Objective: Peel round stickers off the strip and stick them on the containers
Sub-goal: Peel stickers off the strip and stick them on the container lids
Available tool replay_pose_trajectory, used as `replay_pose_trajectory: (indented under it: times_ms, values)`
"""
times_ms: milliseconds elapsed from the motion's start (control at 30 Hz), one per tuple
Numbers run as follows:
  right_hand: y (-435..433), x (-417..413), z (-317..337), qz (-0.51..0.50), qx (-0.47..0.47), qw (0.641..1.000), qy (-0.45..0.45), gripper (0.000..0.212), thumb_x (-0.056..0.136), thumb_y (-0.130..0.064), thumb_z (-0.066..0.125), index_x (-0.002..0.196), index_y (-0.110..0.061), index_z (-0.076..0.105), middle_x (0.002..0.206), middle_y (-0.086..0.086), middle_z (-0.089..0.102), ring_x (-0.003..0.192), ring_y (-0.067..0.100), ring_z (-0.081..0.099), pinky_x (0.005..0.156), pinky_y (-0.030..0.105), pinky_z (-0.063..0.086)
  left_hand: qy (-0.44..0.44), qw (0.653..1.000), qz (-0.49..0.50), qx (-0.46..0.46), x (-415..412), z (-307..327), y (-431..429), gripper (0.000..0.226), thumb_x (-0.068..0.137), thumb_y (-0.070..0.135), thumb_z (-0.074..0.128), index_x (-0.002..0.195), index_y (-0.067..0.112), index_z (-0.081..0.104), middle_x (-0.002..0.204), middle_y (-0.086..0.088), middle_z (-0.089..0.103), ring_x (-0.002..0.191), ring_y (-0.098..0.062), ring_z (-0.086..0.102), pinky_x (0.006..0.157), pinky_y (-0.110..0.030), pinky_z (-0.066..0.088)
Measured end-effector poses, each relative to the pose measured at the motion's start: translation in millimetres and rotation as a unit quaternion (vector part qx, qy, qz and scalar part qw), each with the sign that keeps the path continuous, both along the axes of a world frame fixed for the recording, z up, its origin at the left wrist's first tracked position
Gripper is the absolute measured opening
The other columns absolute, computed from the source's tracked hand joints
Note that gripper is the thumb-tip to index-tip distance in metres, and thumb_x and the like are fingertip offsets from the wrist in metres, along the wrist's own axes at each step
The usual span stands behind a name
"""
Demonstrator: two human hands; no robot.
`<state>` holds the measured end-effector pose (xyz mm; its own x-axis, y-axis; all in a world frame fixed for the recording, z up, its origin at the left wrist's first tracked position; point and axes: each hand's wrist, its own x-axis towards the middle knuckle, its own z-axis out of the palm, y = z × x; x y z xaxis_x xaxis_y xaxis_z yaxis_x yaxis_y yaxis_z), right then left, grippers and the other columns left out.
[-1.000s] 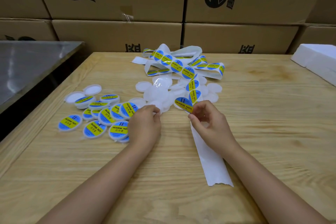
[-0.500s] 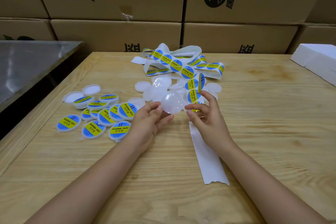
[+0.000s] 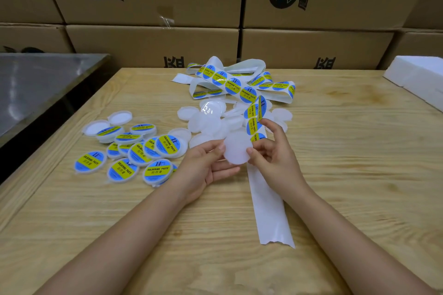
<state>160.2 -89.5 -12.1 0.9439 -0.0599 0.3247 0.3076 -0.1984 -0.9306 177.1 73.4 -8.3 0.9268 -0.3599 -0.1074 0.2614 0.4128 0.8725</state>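
Note:
My left hand [image 3: 206, 167] holds a round translucent white container [image 3: 236, 148] by its left edge, just above the table. My right hand [image 3: 273, 158] pinches the container's right edge; a blue and yellow round sticker [image 3: 257, 137] shows just behind its fingers. The white sticker strip [image 3: 254, 112] runs from a tangled pile at the back, behind my right hand, down to its bare end [image 3: 271, 211] near me. Several unlabelled containers [image 3: 208, 122] lie heaped behind my hands.
Several labelled containers [image 3: 134, 155] lie in a cluster to the left on the wooden table [image 3: 347, 163]. Cardboard boxes [image 3: 153, 43] wall off the back. A steel surface [image 3: 36, 84] lies at the left, white foam blocks [image 3: 419, 79] at the right.
My left hand picked a bare container from the heap and brought it between both hands. My right hand, which was peeling a sticker from the strip, now pinches the container's right edge.

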Motion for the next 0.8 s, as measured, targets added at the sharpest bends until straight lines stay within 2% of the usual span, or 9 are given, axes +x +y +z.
replay_pose_trajectory:
  times_ms: [100, 167, 200, 267, 400, 467, 667, 800]
  values:
    - [-0.4, 0.5, 3.1, -0.013, 0.034, 0.999, -0.009, 0.043, 0.086, -0.008, 0.065, 0.11, -0.039, 0.048, 0.092, 0.0, 0.069, 0.079, 0.021, 0.065, 0.079, 0.037, 0.054, 0.007, 1.0, 0.01, -0.005, 1.1, 0.0, 0.8, 0.018, 0.095, 0.008, 0.045, 0.1, 0.004, 0.062, 0.091, -0.011, 0.073, 0.081, -0.023, 0.071, 0.065, -0.03, 0.058]
    - [-0.5, 1.3, 7.5, -0.02, 0.125, 0.992, -0.001, 0.022, 0.085, -0.013, 0.065, 0.1, -0.026, 0.056, 0.097, 0.004, 0.068, 0.08, 0.016, 0.065, 0.069, 0.03, 0.054, 0.013, 1.0, 0.019, -0.012, 2.0, -0.4, 0.4, 0.017, 0.094, 0.006, 0.045, 0.099, 0.002, 0.061, 0.09, -0.01, 0.073, 0.08, -0.023, 0.071, 0.065, -0.029, 0.058]
    - [-1.0, 1.8, 9.9, -0.021, 0.173, 0.985, 0.014, 0.012, 0.083, -0.018, 0.065, 0.092, -0.019, 0.059, 0.092, 0.005, 0.066, 0.08, 0.016, 0.064, 0.066, 0.028, 0.054, 0.016, 1.0, 0.022, -0.016, 2.2, -0.6, 0.4, 0.017, 0.094, 0.005, 0.045, 0.098, 0.001, 0.061, 0.089, -0.01, 0.073, 0.079, -0.023, 0.071, 0.065, -0.029, 0.058]
    - [-2.8, 3.0, 11.1, -0.018, 0.22, 0.974, 0.048, 0.011, 0.08, -0.024, 0.064, 0.08, -0.013, 0.063, 0.082, 0.003, 0.066, 0.077, 0.015, 0.061, 0.064, 0.025, 0.053, 0.021, 0.999, 0.022, -0.02, 2.5, -0.7, 0.6, 0.016, 0.094, 0.003, 0.044, 0.098, 0.0, 0.06, 0.089, -0.011, 0.073, 0.08, -0.023, 0.071, 0.066, -0.03, 0.059]
    - [-2.2, 3.8, 6.8, -0.002, 0.173, 0.981, 0.086, 0.014, 0.087, -0.014, 0.062, 0.075, -0.009, 0.067, 0.09, 0.001, 0.068, 0.079, 0.008, 0.063, 0.067, 0.023, 0.051, 0.016, 1.0, 0.003, -0.021, 1.5, 0.6, 1.3, 0.018, 0.094, 0.002, 0.042, 0.099, -0.002, 0.059, 0.092, -0.013, 0.073, 0.084, -0.023, 0.071, 0.068, -0.029, 0.058]
    - [-1.1, 3.1, 5.6, 0.001, 0.139, 0.987, 0.084, 0.016, 0.087, -0.013, 0.062, 0.072, -0.009, 0.066, 0.087, -0.004, 0.069, 0.077, 0.004, 0.063, 0.069, 0.022, 0.053, 0.012, 1.0, -0.005, -0.016, 0.9, 1.1, 1.6, 0.018, 0.095, 0.002, 0.041, 0.098, -0.002, 0.058, 0.09, -0.013, 0.073, 0.084, -0.022, 0.071, 0.067, -0.028, 0.058]
    - [-2.8, 3.7, 4.5, -0.007, 0.07, 0.994, 0.084, 0.019, 0.087, -0.016, 0.064, 0.071, -0.008, 0.067, 0.078, 0.009, 0.065, 0.072, 0.01, 0.058, 0.067, 0.018, 0.051, 0.015, 1.0, -0.009, -0.011, 0.2, 1.9, 1.0, 0.018, 0.095, 0.0, 0.041, 0.109, -0.007, 0.051, 0.09, -0.014, 0.073, 0.083, -0.023, 0.071, 0.067, -0.029, 0.058]
    - [-5.1, 4.4, 5.3, -0.025, 0.048, 0.996, 0.069, 0.022, 0.086, -0.018, 0.065, 0.072, -0.002, 0.066, 0.071, 0.01, 0.058, 0.067, 0.01, 0.05, 0.063, 0.016, 0.042, 0.011, 1.0, -0.012, 0.004, -0.2, 2.1, 1.2, 0.016, 0.094, 0.0, 0.043, 0.105, -0.006, 0.053, 0.09, -0.014, 0.072, 0.084, -0.025, 0.071, 0.068, -0.03, 0.058]
